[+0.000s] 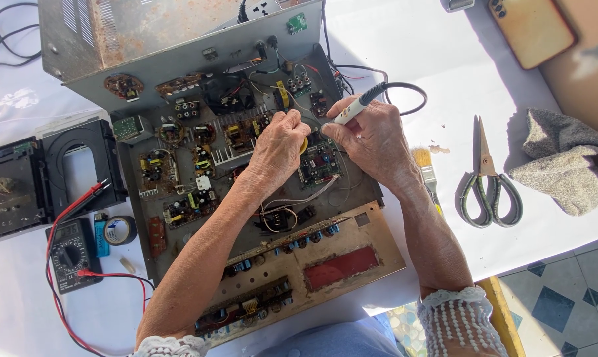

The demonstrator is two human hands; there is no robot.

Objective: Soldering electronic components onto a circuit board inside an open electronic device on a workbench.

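Right hand: the right hand (371, 135) is closed in a pen-like grip around a soldering iron (358, 106), white at the handle and dark toward the cord end.

Soldering iron: its long axis runs on a slant, cord end up and to the right, working end down and to the left toward the small green circuit board (318, 162). The tip itself is hidden between the two hands, so I cannot tell whether it touches the board.

Left hand: the left hand (279, 142) is curled, knuckles up, fingers pressed down on something yellow (303, 145) just beside the board. What that yellow piece is I cannot make out.

Which hand is nearer: both hands meet over the same spot, nearly touching. The right is the one carrying the tool, and the board lies just below and between them.

Chassis: the open metal amplifier chassis (352, 261) lies flat on the white table (444, 66), rusty along the near edge, packed with boards and loose wires.

Around it: a multimeter (71, 254) with red leads and a roll of tape (120, 229) sit to the left. A small brush (426, 165), scissors (487, 185) and a grey cloth (560, 158) lie to the right, well apart from the hands.
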